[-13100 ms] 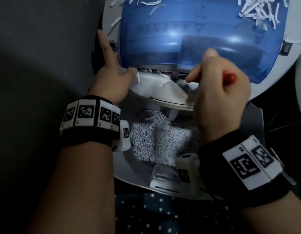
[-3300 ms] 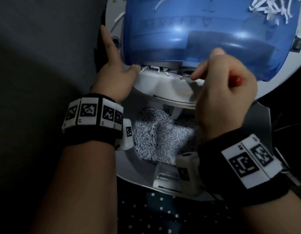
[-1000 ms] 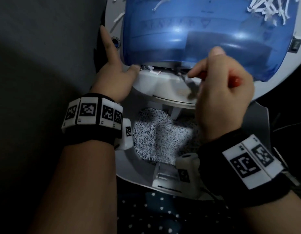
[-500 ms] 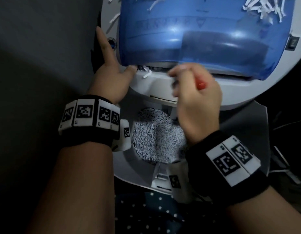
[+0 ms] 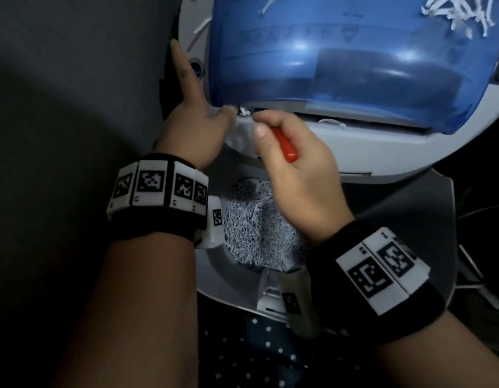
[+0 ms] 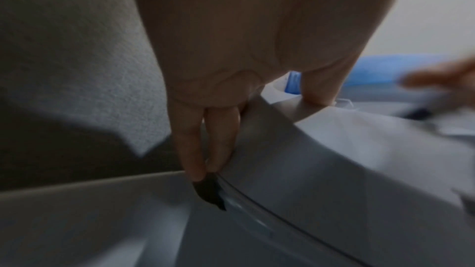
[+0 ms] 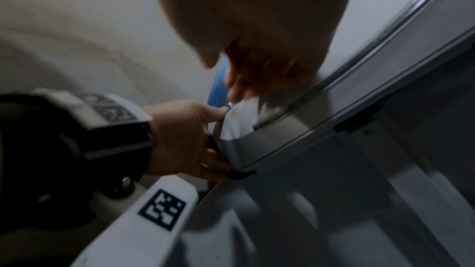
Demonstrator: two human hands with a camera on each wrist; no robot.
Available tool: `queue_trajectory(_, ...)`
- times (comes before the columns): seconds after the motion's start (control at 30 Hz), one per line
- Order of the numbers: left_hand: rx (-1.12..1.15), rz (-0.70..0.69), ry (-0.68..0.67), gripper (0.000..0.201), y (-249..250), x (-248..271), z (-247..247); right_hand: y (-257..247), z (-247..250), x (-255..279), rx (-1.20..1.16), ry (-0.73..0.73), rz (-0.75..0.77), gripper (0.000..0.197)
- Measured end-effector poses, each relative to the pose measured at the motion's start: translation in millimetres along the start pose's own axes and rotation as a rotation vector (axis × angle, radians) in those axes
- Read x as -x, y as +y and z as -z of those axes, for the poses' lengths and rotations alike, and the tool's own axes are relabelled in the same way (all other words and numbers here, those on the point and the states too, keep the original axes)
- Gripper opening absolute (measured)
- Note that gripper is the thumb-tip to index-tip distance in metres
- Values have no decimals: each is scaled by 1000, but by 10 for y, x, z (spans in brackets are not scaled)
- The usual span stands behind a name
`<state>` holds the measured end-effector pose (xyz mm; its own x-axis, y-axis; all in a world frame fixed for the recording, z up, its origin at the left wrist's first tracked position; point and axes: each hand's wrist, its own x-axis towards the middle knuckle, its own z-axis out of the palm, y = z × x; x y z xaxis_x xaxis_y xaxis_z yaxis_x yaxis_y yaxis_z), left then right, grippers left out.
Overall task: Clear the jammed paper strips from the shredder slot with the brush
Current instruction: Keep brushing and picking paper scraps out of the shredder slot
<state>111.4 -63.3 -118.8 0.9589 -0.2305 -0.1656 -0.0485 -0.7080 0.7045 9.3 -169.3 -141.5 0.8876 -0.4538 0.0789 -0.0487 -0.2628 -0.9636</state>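
Observation:
The shredder head is white with a blue translucent cover and lies tilted over its bin. My right hand grips the red-handled brush at the left end of the slot, where jammed white strips stick out; the bristles are hidden behind my fingers. My left hand holds the shredder's left edge, thumb at the slot corner, index finger straight up along the side. In the left wrist view my fingers press the grey rim. The right wrist view is blurred and shows my left hand.
A pile of shredded paper fills the grey bin under the head. Loose strips lie on the cover's top right. A grey wall or fabric stands at the left. Dotted dark cloth shows below.
My right hand has moved the brush leftward along the slot, from the middle to the left corner next to my left thumb. The left hand has kept its hold.

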Motion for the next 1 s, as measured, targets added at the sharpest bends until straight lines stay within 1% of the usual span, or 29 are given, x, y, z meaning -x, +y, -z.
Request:
queue_trajectory(0.03, -1, -3, 1, 93, -11, -6, -4, -21, -10, 11, -32, -36, -2, 18)
queue_trajectory(0.07, -5, -7, 3, 94, -20, -14, -6, -52, 2, 6, -92, -25, -6, 18)
queue_trajectory(0.13, -12, -8, 5, 94, -33, -26, -9, -83, 66, -26, -182, 131, 8, 26)
queue_trajectory(0.17, -14, -8, 6, 93, -38, -31, -9, -86, 90, -46, -197, 217, 18, 30)
queue_trajectory(0.2, -13, -8, 5, 93, -39, -31, -11, -76, 99, -54, -181, 269, 19, 30)
queue_trajectory(0.23, -12, -10, 2, 93, -39, -32, -10, -59, 86, -51, -143, 267, 17, 27)
queue_trajectory(0.27, -9, -10, 1, 93, -34, -28, -9, -39, 52, -36, -84, 208, 12, 22)
queue_trajectory(0.3, -7, -10, -1, 92, -30, -24, -6, -24, 17, -16, -18, 117, 0, 17)
queue_trajectory(0.33, -8, -10, -5, 92, -23, -15, -2, -14, -7, 0, 21, 40, -9, 17)
queue_trajectory(0.37, -9, -10, -7, 92, -15, -7, 1, -25, -16, 6, 10, -5, -14, 19)
queue_trajectory(0.4, -10, -10, -7, 92, -11, -2, 2, -50, -5, 1, -40, -16, -16, 22)
queue_trajectory(0.43, -10, -10, -4, 92, -9, -1, 0, -84, 27, -9, -98, 22, -15, 27)
queue_trajectory(0.5, -9, -1, 8, 92, -12, -6, 0, -137, 101, -40, -213, 187, 8, 35)
queue_trajectory(0.53, -12, 5, 12, 92, -6, -9, 0, -153, 126, -48, -249, 246, 29, 36)
queue_trajectory(0.57, -16, 7, 14, 92, 0, -12, 3, -157, 133, -49, -252, 255, 55, 33)
queue_trajectory(0.6, -22, 3, 14, 92, 5, -12, 3, -155, 119, -37, -228, 212, 74, 29)
queue_trajectory(0.63, -25, -6, 12, 93, 6, -10, 5, -142, 90, -22, -187, 132, 76, 25)
queue_trajectory(0.67, -25, -11, 7, 93, 5, -6, 5, -125, 58, -5, -145, 48, 59, 22)
queue_trajectory(0.7, -22, -9, 3, 94, 6, 0, 5, -105, 33, 7, -111, -6, 35, 22)
queue_trajectory(0.73, -20, -3, 5, 94, 4, 2, 3, -93, 21, 12, -90, -13, 19, 25)
queue_trajectory(0.77, -21, 2, 11, 94, 5, 3, 2, -95, 24, 10, -82, 26, 17, 29)
queue_trajectory(0.83, -23, 5, 16, 93, 3, -6, -1, -136, 65, -11, -134, 159, 54, 36)
queue_trajectory(0.87, -20, 6, 14, 93, 5, -8, -2, -156, 87, -20, -177, 199, 84, 38)
queue_trajectory(0.9, -17, 7, 12, 93, 1, -9, 3, -169, 102, -24, -195, 195, 113, 37)
queue_trajectory(0.93, -14, 5, 10, 94, -7, -14, 0, -177, 103, -17, -177, 152, 131, 33)
queue_trajectory(1.0, -12, -5, -5, 97, -22, -21, -4, -149, 65, 10, -90, 36, 98, 26)
